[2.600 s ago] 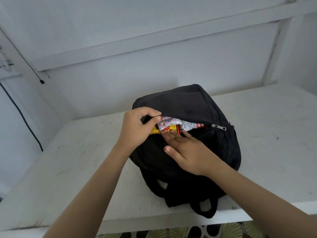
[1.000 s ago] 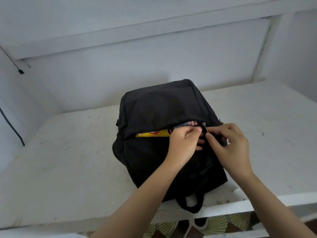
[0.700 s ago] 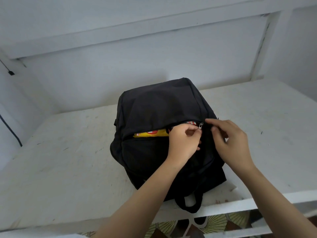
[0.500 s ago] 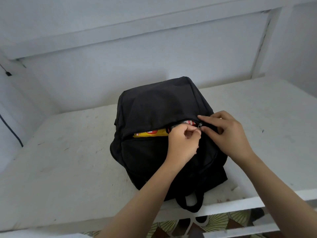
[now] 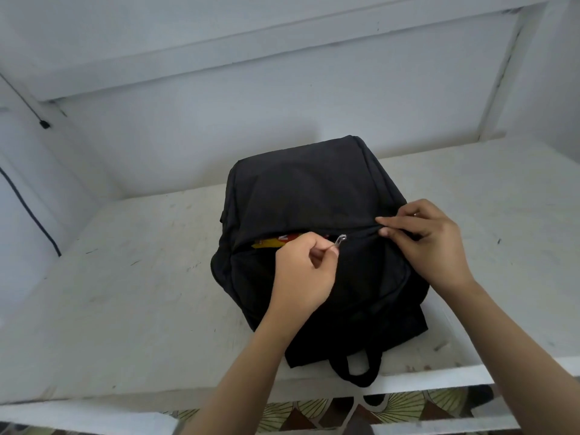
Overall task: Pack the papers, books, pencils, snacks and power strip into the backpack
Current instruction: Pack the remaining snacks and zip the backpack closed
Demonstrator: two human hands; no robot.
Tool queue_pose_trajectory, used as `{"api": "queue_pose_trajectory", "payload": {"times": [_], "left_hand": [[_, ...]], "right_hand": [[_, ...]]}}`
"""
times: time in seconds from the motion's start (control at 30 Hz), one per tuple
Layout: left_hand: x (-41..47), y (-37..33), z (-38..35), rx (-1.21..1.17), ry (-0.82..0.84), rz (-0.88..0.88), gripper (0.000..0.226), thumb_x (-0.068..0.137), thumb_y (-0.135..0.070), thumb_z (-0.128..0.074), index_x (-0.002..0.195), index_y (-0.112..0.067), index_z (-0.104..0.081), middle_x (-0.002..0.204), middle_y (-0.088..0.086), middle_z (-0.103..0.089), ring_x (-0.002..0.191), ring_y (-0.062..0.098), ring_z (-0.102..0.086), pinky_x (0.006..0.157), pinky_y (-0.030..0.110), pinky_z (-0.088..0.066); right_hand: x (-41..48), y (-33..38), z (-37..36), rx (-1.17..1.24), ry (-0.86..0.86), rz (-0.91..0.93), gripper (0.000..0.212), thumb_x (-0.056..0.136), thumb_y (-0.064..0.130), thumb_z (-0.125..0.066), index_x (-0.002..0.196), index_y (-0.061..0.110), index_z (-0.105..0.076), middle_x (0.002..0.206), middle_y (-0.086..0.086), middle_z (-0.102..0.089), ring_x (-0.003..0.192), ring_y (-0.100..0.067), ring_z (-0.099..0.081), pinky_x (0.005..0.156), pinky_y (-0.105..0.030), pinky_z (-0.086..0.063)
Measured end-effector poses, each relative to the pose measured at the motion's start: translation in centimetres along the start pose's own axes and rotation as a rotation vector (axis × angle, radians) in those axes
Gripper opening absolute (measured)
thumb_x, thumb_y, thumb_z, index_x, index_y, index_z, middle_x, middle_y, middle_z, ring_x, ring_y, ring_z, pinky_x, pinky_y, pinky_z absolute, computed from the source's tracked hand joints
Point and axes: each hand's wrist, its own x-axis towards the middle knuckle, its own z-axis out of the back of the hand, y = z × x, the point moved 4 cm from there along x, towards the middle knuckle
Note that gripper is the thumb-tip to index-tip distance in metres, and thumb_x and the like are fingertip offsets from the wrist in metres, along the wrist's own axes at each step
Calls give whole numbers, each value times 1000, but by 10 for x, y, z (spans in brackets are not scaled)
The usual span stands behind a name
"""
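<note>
Since half a second earlier the zipper pull (image 5: 341,239) had travelled leftward along the pocket mouth of the backpack (image 5: 301,189), so that less of the yellow-and-red snack packets (image 5: 276,241) showed in the gap. The backpack's cloth looked soft, black and slack, likely to bunch under a tug, and it was filled out enough that I judged it fairly heavy. The small metal pull seemed the right place to take hold, with the cloth braced behind it. The packets looked light and crinkly, and might catch in the teeth.

The left hand (image 5: 301,277) pinched the pull between thumb and forefinger, just right of the packets, over the front of the pack. The right hand (image 5: 430,246) pinched the cloth of the closed seam further right, apart from the pull, drawing the line taut. The pack sat on the white desk (image 5: 125,293), its carry loop hanging over the near edge.
</note>
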Motion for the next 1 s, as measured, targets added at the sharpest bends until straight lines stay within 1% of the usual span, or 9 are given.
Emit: {"api": "queue_pose_trajectory", "payload": {"times": [0.1, 0.2, 0.33, 0.4, 0.47, 0.57, 0.67, 0.8, 1.0], "left_hand": [[-5, 7, 18, 85, -54, -48, 20, 85, -11, -65, 67, -19, -62, 59, -9, -59, 58, 6, -59, 56, 12, -46], [-8, 12, 31, 136, -101, -93, 27, 85, -11, -66, 65, -28, -56, 58, -10, -58, 59, 5, -59, 55, 10, -46], [-10, 10, 33, 134, -115, -149, 23, 84, -10, -66, 69, -26, -58, 61, -10, -60, 58, 6, -59, 55, 11, -46], [-11, 9, 34, 124, -121, -171, 20, 84, -9, -66, 71, -24, -60, 62, -11, -60, 59, 6, -59, 55, 12, -47], [-12, 10, 35, 121, -118, -176, 17, 84, -9, -66, 73, -21, -62, 63, -11, -61, 60, 7, -60, 56, 12, -47], [-14, 13, 37, 124, -124, -161, 15, 84, -9, -66, 74, -19, -63, 65, -10, -61, 64, 6, -60, 58, 11, -47], [-14, 14, 43, 147, -150, -158, 14, 84, -8, -66, 74, -17, -63, 67, -9, -62, 69, 7, -60, 60, 9, -46], [-17, 18, 58, 190, -195, -150, 12, 84, -7, -65, 76, -15, -65, 66, -6, -63, 66, 8, -59, 58, 13, -48], [-27, 36, 115, 217, -456, -29, 19, 83, -1, -63, 70, -15, -61, 61, -6, -61, 57, 2, -56, 52, 7, -40]], "right_hand": [[0, -1, -1, -6, 16, -34, 24, 74, 10, -78, 94, 22, -74, 90, 4, -55, 75, -12, -55, 68, -18, -44], [0, 13, -1, -38, 38, 36, 20, 77, 23, -73, 97, 23, -74, 107, 3, -53, 83, -17, -53, 81, -16, -42], [0, 48, -15, -128, 100, 246, 34, 79, 40, -65, 110, 28, -70, 130, -7, -51, 106, -23, -52, 92, -39, -42], [1, 61, -26, -187, 131, 343, 29, 79, 40, -66, 106, 31, -71, 135, -10, -50, 115, -26, -51, 95, -41, -37], [3, 66, -33, -196, 148, 396, 22, 81, 36, -65, 101, 31, -74, 136, -11, -51, 119, -27, -49, 98, -40, -32], [7, 67, -36, -205, 130, 441, 12, 82, 29, -68, 90, 30, -77, 131, -9, -55, 116, -26, -52, 98, -36, -29], [9, 66, -37, -195, 114, 438, 10, 82, 27, -67, 83, 26, -77, 128, -8, -58, 115, -23, -51, 99, -35, -28], [6, 62, -38, -168, 93, 407, 9, 81, 23, -69, 82, 24, -77, 126, -8, -59, 114, -22, -51, 98, -36, -30], [2, 56, -36, -166, 55, 363, 8, 80, 21, -69, 83, 21, -77, 125, -10, -59, 110, -26, -54, 97, -36, -31]]}}
